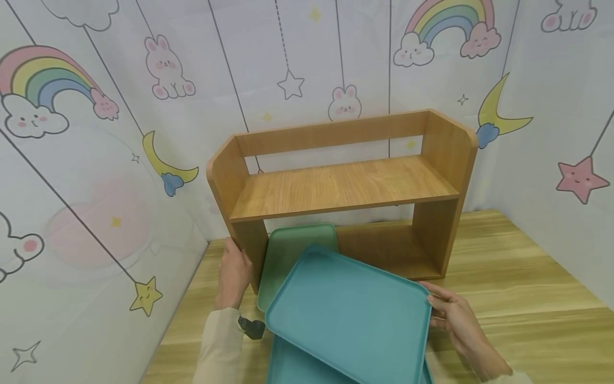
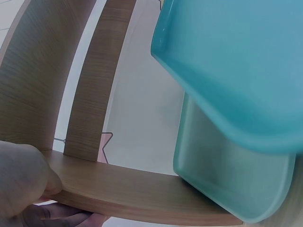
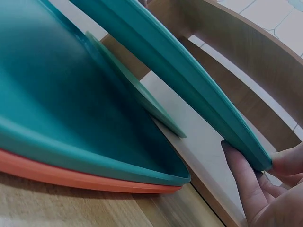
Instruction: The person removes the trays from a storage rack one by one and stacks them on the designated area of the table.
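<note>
A wooden shelf unit [image 1: 345, 186] stands on the table against the wall. My left hand [image 1: 233, 272] grips its left side panel [image 2: 33, 85], thumb on the edge. My right hand [image 1: 455, 314] pinches the right rim of a teal tray [image 1: 350, 314], held tilted in front of the shelf; the right wrist view shows the fingers [image 3: 246, 179] under the rim and the thumb on top. A light green tray [image 1: 292, 250] leans inside the shelf's lower bay. Below the lifted tray lie another teal tray [image 3: 61, 109] and an orange tray [image 3: 71, 175], stacked.
The wooden table [image 1: 527, 298] stretches to the right of the shelf. Walls with cartoon wallpaper [image 1: 96, 160] close in on the left, back and right. A small dark object [image 1: 252, 328] sits near my left sleeve.
</note>
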`<state>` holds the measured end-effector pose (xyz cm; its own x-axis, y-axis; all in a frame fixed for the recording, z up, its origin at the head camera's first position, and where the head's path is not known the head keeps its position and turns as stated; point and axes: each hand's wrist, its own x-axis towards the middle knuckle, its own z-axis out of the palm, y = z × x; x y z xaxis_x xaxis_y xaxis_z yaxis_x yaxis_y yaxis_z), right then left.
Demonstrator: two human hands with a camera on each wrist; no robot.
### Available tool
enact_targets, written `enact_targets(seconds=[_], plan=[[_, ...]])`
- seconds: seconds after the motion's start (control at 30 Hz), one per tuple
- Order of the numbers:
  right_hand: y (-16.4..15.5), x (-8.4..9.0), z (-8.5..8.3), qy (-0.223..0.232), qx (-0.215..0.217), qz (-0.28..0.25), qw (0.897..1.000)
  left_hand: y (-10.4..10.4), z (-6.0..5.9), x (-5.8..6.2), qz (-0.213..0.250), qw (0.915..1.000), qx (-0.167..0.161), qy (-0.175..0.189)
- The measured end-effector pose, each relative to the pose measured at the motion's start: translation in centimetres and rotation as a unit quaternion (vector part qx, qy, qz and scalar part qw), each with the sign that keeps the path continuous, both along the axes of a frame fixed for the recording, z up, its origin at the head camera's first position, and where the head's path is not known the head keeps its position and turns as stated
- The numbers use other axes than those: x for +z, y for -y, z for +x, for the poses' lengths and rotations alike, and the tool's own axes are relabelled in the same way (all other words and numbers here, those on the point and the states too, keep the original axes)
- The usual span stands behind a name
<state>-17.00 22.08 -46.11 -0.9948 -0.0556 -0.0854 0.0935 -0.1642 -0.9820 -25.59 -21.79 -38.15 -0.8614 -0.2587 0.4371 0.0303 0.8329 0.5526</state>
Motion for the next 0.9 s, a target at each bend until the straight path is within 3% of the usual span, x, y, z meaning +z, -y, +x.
enact_targets(seconds=[0.67, 0.9], plan=[[0.51, -0.28, 0.12, 0.025, 0.011, 0.059, 0.998, 0.07, 0.03, 0.15, 0.006, 0.9999, -0.001, 0.015], [0.63, -0.44, 0.22, 0.02, 0.026, 0.052, 0.998, 0.02, 0.06, 0.18, 0.008, 0.9998, -0.004, 0.015]])
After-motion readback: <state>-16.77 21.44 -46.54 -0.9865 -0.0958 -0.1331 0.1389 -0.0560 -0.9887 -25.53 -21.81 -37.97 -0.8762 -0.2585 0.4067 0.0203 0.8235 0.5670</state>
